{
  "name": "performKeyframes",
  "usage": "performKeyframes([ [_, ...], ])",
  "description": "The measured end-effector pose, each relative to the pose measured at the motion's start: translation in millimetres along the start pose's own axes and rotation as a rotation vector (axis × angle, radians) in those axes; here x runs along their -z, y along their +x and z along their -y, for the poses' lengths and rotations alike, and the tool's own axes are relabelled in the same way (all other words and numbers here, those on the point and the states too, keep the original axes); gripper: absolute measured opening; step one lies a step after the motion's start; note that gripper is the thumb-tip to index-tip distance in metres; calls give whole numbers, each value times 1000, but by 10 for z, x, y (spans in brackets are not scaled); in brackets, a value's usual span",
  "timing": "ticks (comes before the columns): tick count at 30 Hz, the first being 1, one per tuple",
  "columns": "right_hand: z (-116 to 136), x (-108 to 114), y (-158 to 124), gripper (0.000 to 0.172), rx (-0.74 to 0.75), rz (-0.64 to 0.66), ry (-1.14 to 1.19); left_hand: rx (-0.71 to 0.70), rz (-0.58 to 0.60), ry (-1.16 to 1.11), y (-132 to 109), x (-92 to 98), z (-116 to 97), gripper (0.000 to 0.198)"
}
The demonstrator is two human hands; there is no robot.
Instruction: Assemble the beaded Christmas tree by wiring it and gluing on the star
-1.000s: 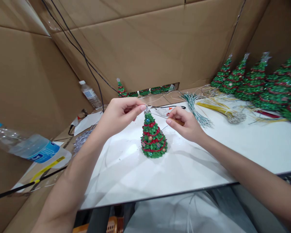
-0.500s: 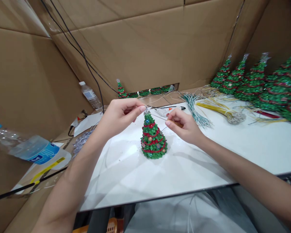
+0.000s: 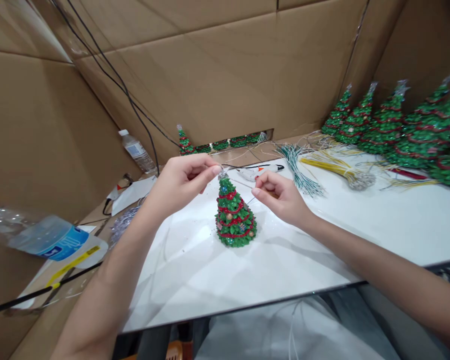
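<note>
A small green Christmas tree figurine (image 3: 235, 220) with red garlands and small ornaments stands upright on the white tabletop (image 3: 210, 280). At its tip, the thumb and forefinger of my left hand (image 3: 185, 182) are pinched on the clear star topper (image 3: 222, 174), which they partly cover. My right hand (image 3: 279, 195) is to the right of the tree, its fingers closed round a thin rod-like tool (image 3: 242, 184). The tool's slim end points toward the tree's top; most of its handle is hidden in my fingers. Whether its end touches the tree I cannot tell.
Behind my right hand lies a white glue gun (image 3: 247, 173). Green-white wires (image 3: 298, 167) and a yellow wire bundle (image 3: 337, 172) lie further right, before several finished trees (image 3: 393, 122). Plastic bottles (image 3: 56, 237) stand or lean at left. Cardboard walls (image 3: 210, 75) enclose the table.
The whole view has shifted slightly, so the tree and hands appear a little further left. Both hands keep the same grip and nearly the same place relative to the tree.
</note>
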State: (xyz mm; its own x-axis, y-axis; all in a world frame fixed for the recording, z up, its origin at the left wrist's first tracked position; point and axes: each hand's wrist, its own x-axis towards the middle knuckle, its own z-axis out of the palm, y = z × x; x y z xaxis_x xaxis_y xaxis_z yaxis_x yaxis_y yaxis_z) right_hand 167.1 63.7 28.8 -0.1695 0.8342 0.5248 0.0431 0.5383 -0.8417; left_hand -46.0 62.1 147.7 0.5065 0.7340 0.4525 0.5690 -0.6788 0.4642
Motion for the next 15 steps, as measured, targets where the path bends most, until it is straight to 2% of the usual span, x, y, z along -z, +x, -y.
performKeyframes([
  [9,-38,-83,89,47,-65,-6,135,35,26,-63,18,4,47,25],
  [12,-56,-101,141,51,-57,-2,112,34,28,-69,21,5,39,26],
  [15,-74,-81,186,54,-13,54,39,26,30,-65,28,10,37,25],
])
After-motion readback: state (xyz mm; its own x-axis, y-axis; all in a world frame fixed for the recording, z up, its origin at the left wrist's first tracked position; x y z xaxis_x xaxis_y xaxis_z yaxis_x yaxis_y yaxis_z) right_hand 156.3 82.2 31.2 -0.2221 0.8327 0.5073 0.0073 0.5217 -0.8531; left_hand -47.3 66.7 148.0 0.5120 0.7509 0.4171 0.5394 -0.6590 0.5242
